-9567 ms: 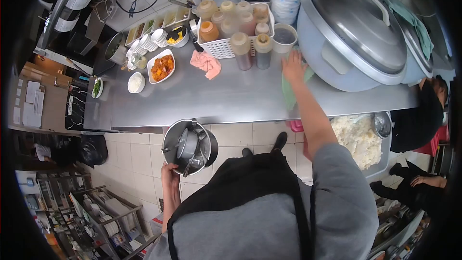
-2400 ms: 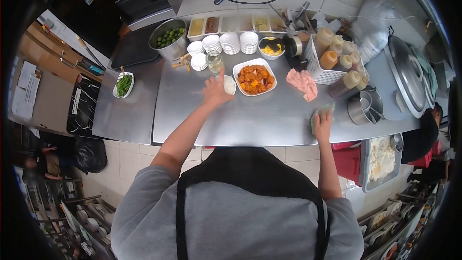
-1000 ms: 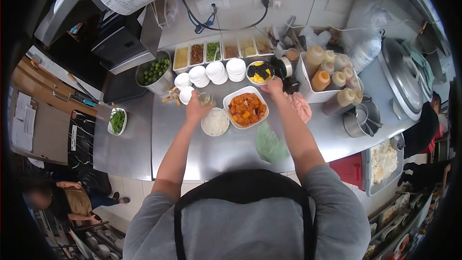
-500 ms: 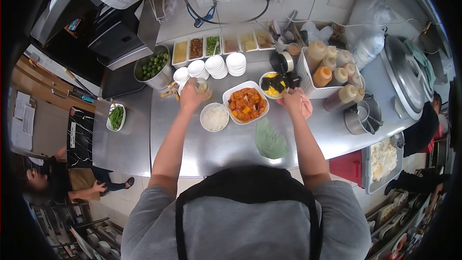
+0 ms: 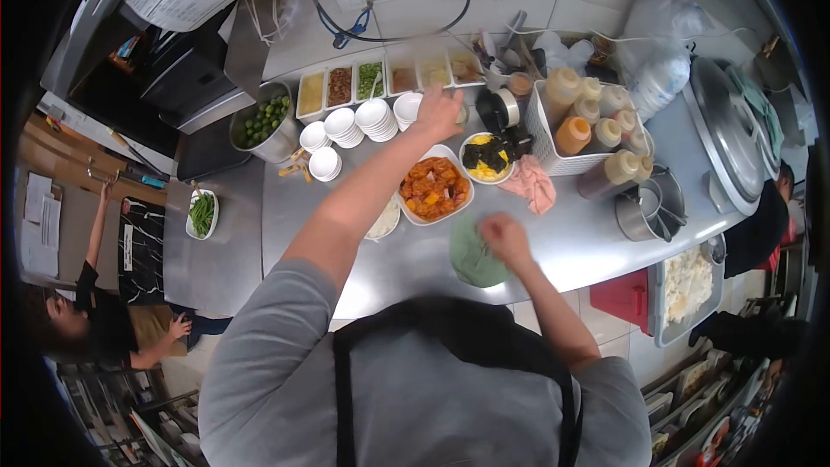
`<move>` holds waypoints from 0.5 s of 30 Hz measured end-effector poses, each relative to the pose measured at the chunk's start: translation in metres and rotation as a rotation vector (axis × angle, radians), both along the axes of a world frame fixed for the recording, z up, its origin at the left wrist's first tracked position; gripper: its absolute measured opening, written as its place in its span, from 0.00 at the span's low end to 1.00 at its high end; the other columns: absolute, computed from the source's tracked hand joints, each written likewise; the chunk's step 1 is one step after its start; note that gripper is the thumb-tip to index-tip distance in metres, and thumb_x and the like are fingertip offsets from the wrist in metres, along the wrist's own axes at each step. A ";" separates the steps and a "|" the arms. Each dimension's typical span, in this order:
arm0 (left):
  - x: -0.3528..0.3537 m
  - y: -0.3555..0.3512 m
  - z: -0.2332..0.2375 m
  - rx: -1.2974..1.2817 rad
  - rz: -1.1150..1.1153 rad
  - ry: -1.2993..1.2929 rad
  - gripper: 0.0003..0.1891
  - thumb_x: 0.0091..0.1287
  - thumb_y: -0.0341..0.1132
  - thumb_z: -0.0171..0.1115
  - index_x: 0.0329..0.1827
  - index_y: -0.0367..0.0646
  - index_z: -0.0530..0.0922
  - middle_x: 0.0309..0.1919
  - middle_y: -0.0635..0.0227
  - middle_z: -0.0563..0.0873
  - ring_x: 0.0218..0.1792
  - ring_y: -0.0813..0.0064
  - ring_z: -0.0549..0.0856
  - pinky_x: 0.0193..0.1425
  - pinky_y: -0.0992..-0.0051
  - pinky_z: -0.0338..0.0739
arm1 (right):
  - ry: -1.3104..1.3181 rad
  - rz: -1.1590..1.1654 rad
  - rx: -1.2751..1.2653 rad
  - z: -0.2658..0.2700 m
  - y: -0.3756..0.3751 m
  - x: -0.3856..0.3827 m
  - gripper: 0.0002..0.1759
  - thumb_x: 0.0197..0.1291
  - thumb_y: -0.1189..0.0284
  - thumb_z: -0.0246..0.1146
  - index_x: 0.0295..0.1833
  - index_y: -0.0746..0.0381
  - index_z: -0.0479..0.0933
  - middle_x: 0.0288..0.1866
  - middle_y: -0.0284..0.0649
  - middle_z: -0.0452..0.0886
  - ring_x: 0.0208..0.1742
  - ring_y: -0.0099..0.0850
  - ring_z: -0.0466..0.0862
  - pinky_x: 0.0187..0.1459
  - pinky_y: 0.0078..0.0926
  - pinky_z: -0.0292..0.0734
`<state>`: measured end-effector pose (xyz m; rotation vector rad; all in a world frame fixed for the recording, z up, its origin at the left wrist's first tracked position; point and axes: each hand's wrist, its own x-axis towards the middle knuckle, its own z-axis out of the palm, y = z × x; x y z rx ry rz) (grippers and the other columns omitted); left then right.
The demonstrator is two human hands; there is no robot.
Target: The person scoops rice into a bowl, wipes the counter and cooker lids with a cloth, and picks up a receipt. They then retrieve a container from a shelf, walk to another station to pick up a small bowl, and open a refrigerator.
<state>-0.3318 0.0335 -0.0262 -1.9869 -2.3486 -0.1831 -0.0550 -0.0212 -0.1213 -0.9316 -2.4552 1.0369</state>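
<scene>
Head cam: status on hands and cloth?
Left hand reaching to the back trays, grip unclear. Right hand on the green cloth, grip unclear. Orange dish sits between the hands.

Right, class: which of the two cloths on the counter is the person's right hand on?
The green cloth, at the front edge of the counter, under the right hand; the pink cloth lies apart, beside the white basket.

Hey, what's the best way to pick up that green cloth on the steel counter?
Pinch the green cloth from above at its right edge, where the right hand rests. It lies limp and crumpled on the counter, so its raised folds give fingers something to gather.
</scene>
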 end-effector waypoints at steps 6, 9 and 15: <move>-0.006 0.015 -0.027 -0.048 0.087 0.215 0.33 0.45 0.46 0.70 0.53 0.41 0.70 0.42 0.60 0.80 0.50 0.63 0.73 0.52 0.65 0.65 | 0.046 0.343 0.410 0.007 -0.053 0.017 0.17 0.48 0.67 0.64 0.46 0.55 0.77 0.52 0.36 0.75 0.55 0.37 0.72 0.55 0.36 0.66; -0.011 -0.005 -0.024 0.219 0.008 0.270 0.28 0.47 0.42 0.67 0.52 0.42 0.71 0.40 0.61 0.79 0.48 0.64 0.74 0.48 0.64 0.66 | 0.058 0.248 0.377 -0.007 -0.033 0.026 0.19 0.47 0.70 0.64 0.49 0.55 0.77 0.56 0.36 0.73 0.58 0.36 0.70 0.58 0.38 0.63; -0.006 -0.081 -0.011 0.311 0.081 -0.035 0.10 0.51 0.32 0.61 0.37 0.43 0.81 0.35 0.66 0.81 0.44 0.64 0.74 0.46 0.64 0.68 | -0.043 -0.017 0.387 0.004 0.013 0.021 0.16 0.48 0.72 0.63 0.47 0.58 0.77 0.54 0.38 0.74 0.59 0.39 0.70 0.58 0.42 0.61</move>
